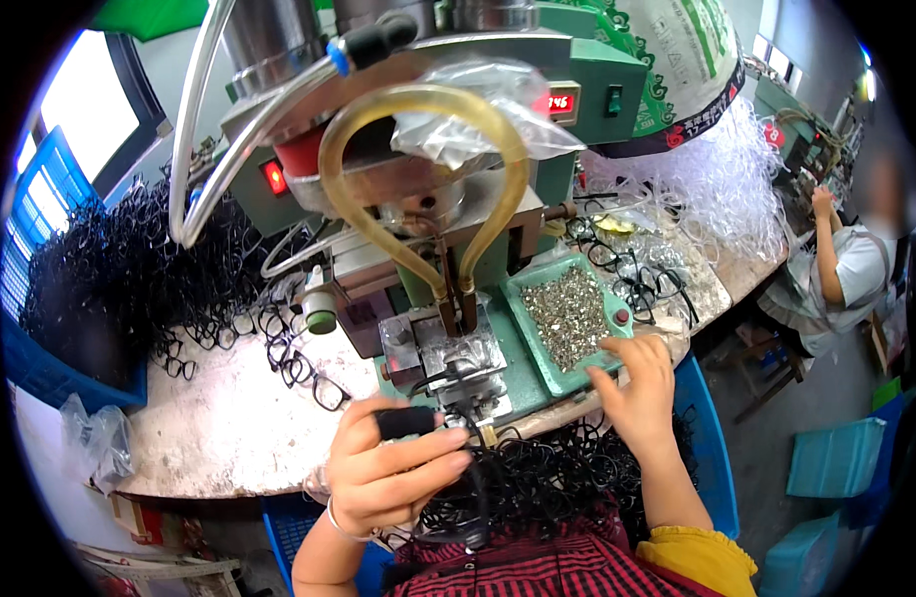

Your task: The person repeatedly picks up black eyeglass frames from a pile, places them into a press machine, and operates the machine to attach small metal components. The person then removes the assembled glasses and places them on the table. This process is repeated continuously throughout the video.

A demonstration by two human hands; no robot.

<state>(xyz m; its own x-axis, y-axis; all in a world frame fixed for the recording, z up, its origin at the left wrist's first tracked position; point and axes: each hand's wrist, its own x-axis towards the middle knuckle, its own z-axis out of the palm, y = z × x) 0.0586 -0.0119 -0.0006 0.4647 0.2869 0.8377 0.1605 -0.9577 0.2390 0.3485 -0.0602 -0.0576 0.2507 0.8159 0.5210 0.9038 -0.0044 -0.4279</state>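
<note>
My left hand (383,468) grips a black eyeglass frame (448,398) and holds it at the metal fixture (448,348) of the green press machine (418,169). My right hand (637,383) reaches over the near edge of a green tray (526,328) filled with small metal parts (567,313), fingers curled on them. Several more black frames (548,483) are heaped in my lap between my forearms.
A big heap of black frames (120,269) fills the left of the worn white bench (229,428). Finished frames (637,274) and white plastic scrap (717,189) lie at the right. Yellow hoses (418,99) loop over the fixture. Another person (846,269) works at far right. Blue crates (836,458) stand on the floor.
</note>
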